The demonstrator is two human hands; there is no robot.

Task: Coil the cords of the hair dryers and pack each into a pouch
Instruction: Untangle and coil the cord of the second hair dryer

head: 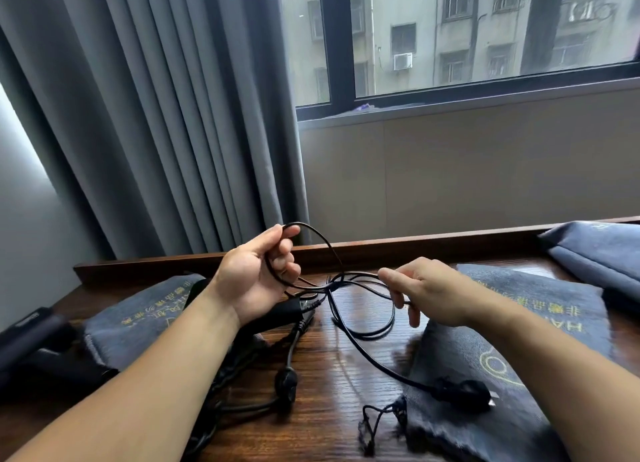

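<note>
Near pouch (485,427) flat on table (329,427), plug (464,392) resting on it. Black cord (363,344) runs from plug up to both hands above table. Left hand (256,274) palm-up, fingers curled round cord loops. Right hand (426,292) palm-down, pinching strands. Under left wrist, dark shape, probably hair dryer (277,314), mostly hidden.

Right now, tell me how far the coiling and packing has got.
Done: nothing plainly finished; whether any pouch is already filled cannot be told. In hand: the left hand holds a few loops of black cord, the right hand pinches its strands; its plug lies on the near pouch. Left: finish this coil, coil the second cord lying loose on the table, pack both.
</note>
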